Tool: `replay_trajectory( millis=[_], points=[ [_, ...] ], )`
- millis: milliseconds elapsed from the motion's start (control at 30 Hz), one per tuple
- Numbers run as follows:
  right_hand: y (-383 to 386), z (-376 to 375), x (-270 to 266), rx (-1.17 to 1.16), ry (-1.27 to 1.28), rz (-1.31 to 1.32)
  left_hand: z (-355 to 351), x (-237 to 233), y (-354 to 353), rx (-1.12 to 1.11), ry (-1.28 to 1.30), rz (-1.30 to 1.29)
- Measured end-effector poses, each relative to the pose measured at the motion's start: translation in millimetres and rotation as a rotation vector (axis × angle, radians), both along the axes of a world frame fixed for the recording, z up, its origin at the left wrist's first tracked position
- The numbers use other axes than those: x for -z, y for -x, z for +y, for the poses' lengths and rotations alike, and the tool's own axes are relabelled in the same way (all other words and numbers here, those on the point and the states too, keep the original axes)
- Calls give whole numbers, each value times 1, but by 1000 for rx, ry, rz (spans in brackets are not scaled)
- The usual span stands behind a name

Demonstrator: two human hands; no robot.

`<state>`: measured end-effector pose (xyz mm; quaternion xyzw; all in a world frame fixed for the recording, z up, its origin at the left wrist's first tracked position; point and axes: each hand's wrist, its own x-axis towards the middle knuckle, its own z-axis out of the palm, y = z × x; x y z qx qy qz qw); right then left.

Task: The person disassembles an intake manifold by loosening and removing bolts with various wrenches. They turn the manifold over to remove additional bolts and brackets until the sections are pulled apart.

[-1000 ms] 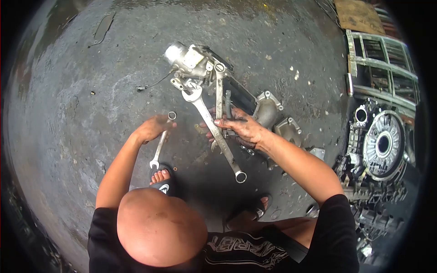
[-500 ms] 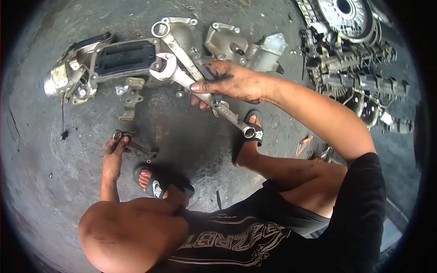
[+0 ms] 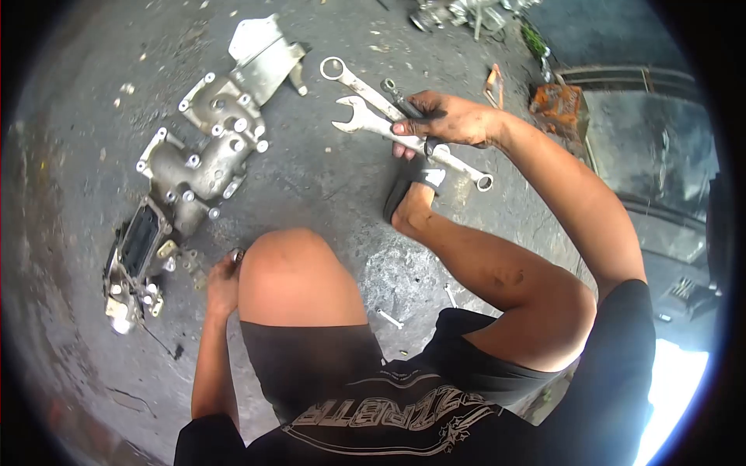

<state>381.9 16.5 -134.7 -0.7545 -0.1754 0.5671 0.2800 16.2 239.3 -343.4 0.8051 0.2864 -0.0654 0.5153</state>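
My right hand (image 3: 458,118) is closed round a bundle of wrenches, held above the floor in front of my foot. In the bundle are a large open-ended wrench (image 3: 361,116), a long wrench with a ring end (image 3: 332,69) and a smaller dark ring wrench (image 3: 392,89). A further ring end (image 3: 484,182) sticks out at the lower right of the grip. Beside my knee, my left hand (image 3: 223,286) is closed on a dark wrench (image 3: 237,254). Only its ring end shows; the knee hides the rest of it and some of the fingers.
Cast metal housings (image 3: 198,167) lie on the floor at the left, with a part with a dark rectangular opening (image 3: 142,241) below them. Two small wrenches (image 3: 391,319) lie between my legs. An orange object (image 3: 556,105) and more metal parts (image 3: 458,15) are farther off.
My view has turned to the right, so the housings now appear farther left and tilted. The right hand has swung right with its wrenches. My left hand is now partly behind the knee.
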Motion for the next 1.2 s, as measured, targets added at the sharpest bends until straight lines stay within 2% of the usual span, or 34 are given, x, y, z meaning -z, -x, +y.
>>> replay_trajectory(
  millis=[33,67,133,167,233,267,333,367,433,467,533,567,600,667,700,733,767,800,933,967,1033,1100,1167,1200],
  points=[
    [-1,-24,-7,94,-5,71,-3,21,-10,-37,186,-30],
    [1,-42,-12,164,17,109,-7,1,-26,-5,174,-46],
    [4,-76,-6,220,-34,186,-17,-49,-65,-163,193,-5],
    [5,-92,3,254,-78,216,-16,-47,-77,-139,170,-21],
    [18,-124,34,347,-192,299,-18,-30,-90,-312,719,-239],
    [23,-140,55,357,-207,311,-27,-34,-100,-299,703,-224],
    [42,-165,85,592,-230,404,-45,-44,-123,-304,864,-176],
    [48,-177,102,616,-249,428,-54,-39,-131,-253,900,-142],
    [68,-206,140,819,-404,515,-76,-26,-151,-187,905,-75],
    [80,-217,153,952,-333,459,-93,-18,-150,-166,944,-9],
    [102,-231,196,1121,-436,480,-126,-3,-157,-41,936,103],
    [112,-233,207,1230,-445,482,-143,4,-166,62,939,127],
    [122,-234,215,1335,-449,484,-163,3,-173,75,942,165],
    [133,-231,221,1414,-461,458,-204,2,-180,399,848,298],
    [136,-230,245,1468,-459,436,-221,10,-181,535,893,343],
    [142,-231,267,1520,-450,417,-236,16,-176,534,898,368],
    [144,-230,249,1457,-569,465,-251,21,-170,736,863,326],
    [147,-234,255,1461,-555,478,-258,28,-165,934,824,276],
    [158,-258,270,1484,-343,449,-257,52,-133,903,681,138],
    [158,-269,271,1399,-326,347,-253,62,-114,985,310,-28],
    [159,-285,269,1286,-287,224,-260,81,-78,1205,-118,-336],
    [158,-293,263,1276,-263,263,-277,94,-45,1443,-189,-378],
    [162,-296,252,1291,-252,370,-294,107,-22,1544,-202,-488],
    [156,-292,242,1285,-265,415,-305,114,-22,1496,-215,-529]
  ],
)
